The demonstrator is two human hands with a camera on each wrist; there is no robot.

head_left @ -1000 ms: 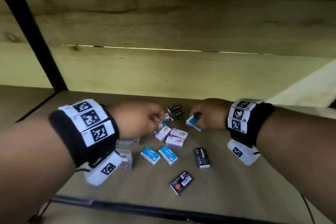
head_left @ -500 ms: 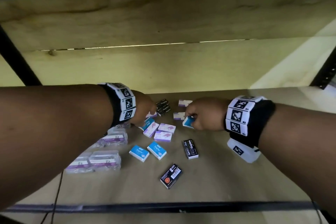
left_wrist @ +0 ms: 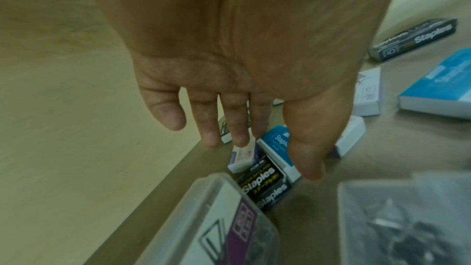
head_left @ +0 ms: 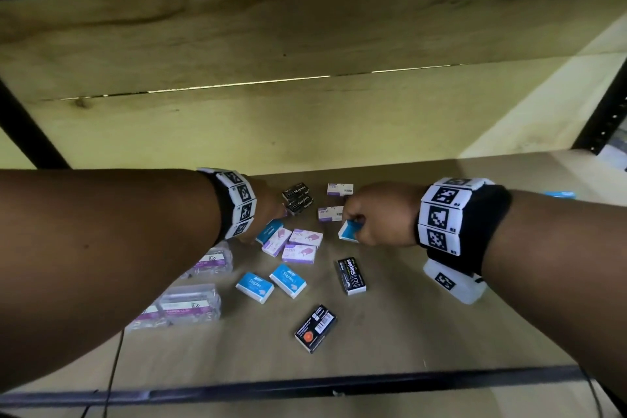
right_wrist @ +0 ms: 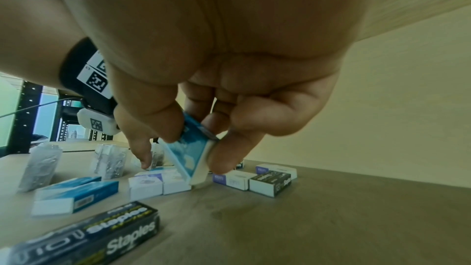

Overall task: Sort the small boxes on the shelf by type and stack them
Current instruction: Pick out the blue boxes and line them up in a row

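Note:
Small staple boxes lie scattered on the wooden shelf (head_left: 407,332): blue ones (head_left: 271,282), purple-and-white ones (head_left: 300,244) and black ones (head_left: 351,275). My right hand (head_left: 356,227) pinches a blue box (head_left: 348,231) by its edges. In the right wrist view this blue box (right_wrist: 190,154) is tilted, its low corner by the purple-and-white boxes (right_wrist: 159,184). My left hand (left_wrist: 267,152) hovers with straight fingers (left_wrist: 209,134) and holds nothing. It is over a blue box (left_wrist: 276,148) and two black boxes (left_wrist: 262,184). In the head view the left hand (head_left: 271,210) is mostly hidden behind its wristband.
Clear plastic paper-clip boxes (head_left: 190,302) stand at the left under my forearm. Two black boxes (head_left: 298,198) and two purple-and-white boxes (head_left: 340,189) sit near the back wall. A black box (head_left: 315,327) lies toward the front rail (head_left: 339,387). One blue box (head_left: 559,194) lies far right.
My left arm has reached further in and its hand now hangs with straight fingers beside the black boxes. The right hand keeps hold of the blue box in nearly the same spot.

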